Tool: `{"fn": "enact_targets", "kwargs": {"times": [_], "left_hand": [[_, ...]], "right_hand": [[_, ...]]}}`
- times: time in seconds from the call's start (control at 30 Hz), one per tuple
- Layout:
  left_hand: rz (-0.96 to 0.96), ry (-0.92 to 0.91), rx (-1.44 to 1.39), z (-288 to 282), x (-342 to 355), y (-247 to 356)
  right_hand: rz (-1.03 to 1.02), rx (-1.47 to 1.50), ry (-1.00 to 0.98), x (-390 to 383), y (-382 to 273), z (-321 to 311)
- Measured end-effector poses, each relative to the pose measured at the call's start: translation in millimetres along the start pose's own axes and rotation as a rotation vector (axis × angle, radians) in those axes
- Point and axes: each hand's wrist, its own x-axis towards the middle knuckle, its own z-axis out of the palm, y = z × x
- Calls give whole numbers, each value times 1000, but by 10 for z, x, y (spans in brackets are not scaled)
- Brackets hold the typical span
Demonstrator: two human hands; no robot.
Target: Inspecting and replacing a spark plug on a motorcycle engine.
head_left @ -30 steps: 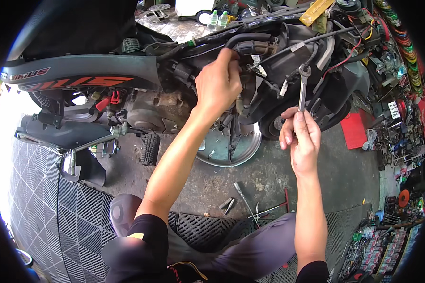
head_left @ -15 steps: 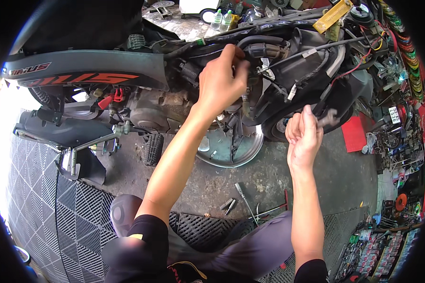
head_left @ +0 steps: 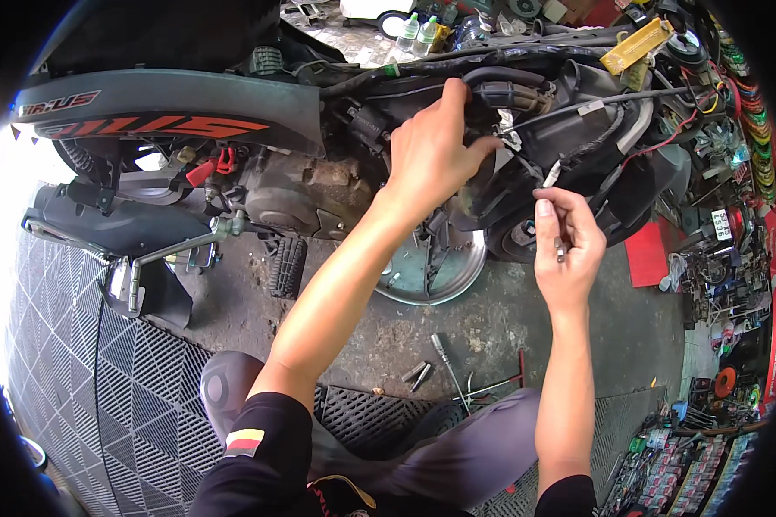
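A partly stripped motorcycle lies across the view, its grey side panel (head_left: 181, 116) at the left and its engine (head_left: 297, 194) below that. Over the middle of the frame, my left hand (head_left: 431, 146) reaches in beside the black rubber intake hose (head_left: 509, 95). Its thumb and index finger are spread apart, and the other fingertips are partly hidden. My right hand (head_left: 571, 246) is closed around a small metal wrench (head_left: 560, 252), mostly covered by the fingers. Just above those fingers hangs a cable with a white end (head_left: 553, 175).
On the floor below lie a ratchet handle (head_left: 444, 355), metal sockets (head_left: 418, 376) and a red-handled tool (head_left: 521, 366). A round metal rim (head_left: 431, 293) sits under the engine. Shelves of parts (head_left: 724, 302) line the right. My knee is close to the tools.
My left hand has shifted right and its thumb has spread from the fingers. My right hand has turned, so the wrench no longer sticks out to the right. The view has moved slightly.
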Motion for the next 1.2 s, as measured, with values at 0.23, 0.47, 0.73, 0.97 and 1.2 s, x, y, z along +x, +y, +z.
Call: {"fn": "enact_targets", "kwargs": {"times": [0.23,0.47,0.73,0.97,1.2], "left_hand": [[95,42,-154,29,80,-179],[56,25,-61,61,83,-156],[31,-42,-60,-18,18,-23],[123,57,-29,70,82,-191],[76,-37,4,-20,2,-91]], "right_hand": [[-150,-180,-27,336,-45,-31],[-90,-604,-142,785,-155,47],[-344,-863,-326,1027,-79,-72],[-453,-909,-391,1200,-55,-88],[-569,-828,-512,1266,-56,-204]]}}
